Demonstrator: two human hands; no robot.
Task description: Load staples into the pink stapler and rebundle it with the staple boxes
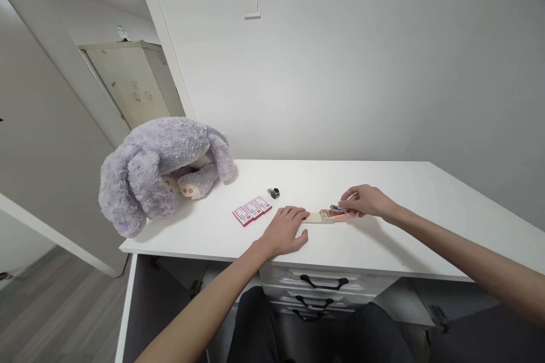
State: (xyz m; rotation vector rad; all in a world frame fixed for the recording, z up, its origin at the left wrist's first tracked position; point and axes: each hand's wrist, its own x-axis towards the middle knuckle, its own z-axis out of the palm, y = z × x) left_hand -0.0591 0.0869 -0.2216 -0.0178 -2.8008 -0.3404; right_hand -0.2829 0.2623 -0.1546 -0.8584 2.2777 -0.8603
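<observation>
A long, narrow cream-coloured object (315, 218) lies on the white tabletop, with a small open hollow and a reddish part towards its right end. My left hand (286, 231) lies palm down, its fingertips over the left end of the object and its thumb spread away. Above the right end, my right hand (365, 201) is closed in a pinch on a small silver metal piece (337, 208), whose exact kind I cannot make out. The fingers of this hand partly hide the object's right end.
Overlapping flat red-and-white boxes (252, 211) lie left of my left hand. Behind them is a small black-and-silver item (273, 193). A large lilac plush toy (166, 164) stands at the table's left. Drawers with black handles (324, 282) are below the front edge.
</observation>
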